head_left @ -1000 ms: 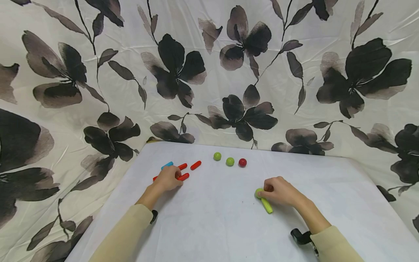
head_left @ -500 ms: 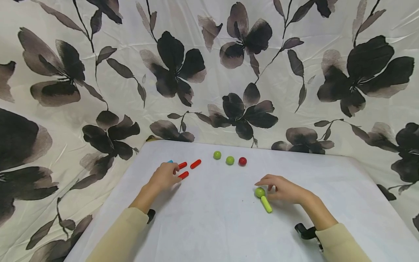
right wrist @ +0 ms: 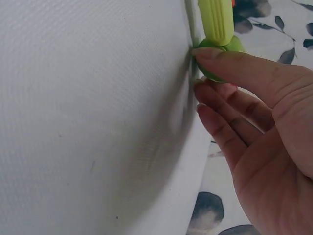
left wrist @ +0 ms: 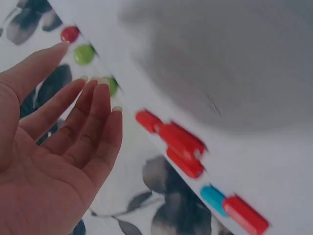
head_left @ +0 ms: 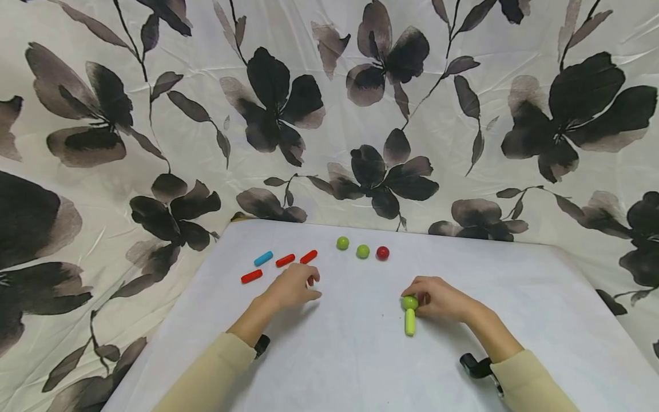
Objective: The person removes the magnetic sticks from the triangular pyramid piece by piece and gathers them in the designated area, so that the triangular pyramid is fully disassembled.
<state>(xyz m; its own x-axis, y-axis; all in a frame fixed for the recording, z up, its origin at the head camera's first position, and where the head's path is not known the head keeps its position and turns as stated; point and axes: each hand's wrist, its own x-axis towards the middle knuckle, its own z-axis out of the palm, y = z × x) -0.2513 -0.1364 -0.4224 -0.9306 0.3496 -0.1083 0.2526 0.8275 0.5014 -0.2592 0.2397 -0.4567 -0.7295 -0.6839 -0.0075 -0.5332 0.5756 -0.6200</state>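
Observation:
My left hand (head_left: 292,286) hovers over the white table with thumb and fingers apart and nothing between them. Just beyond it lie short red sticks (head_left: 285,261) and one blue stick (head_left: 264,258). The left wrist view also shows a red stick (left wrist: 181,139) that the hand hides in the head view. At the right, my right hand (head_left: 441,298) pinches a shiny green ball (head_left: 410,303). A yellow-green stick (head_left: 409,323) points from that ball toward me, touching it; whether they are joined I cannot tell. In the right wrist view my thumb lies against the green ball (right wrist: 211,73).
Two more green balls (head_left: 362,252) and a dark red ball (head_left: 382,253) stand in a row near the table's far edge. Behind the white table (head_left: 340,355) hangs a floral cloth (head_left: 319,114).
My left hand has moved right, away from the red sticks, uncovering the left ones. My right fingers loosened, then closed on the green ball again; the yellow-green stick has swung from slanted to pointing straight toward me.

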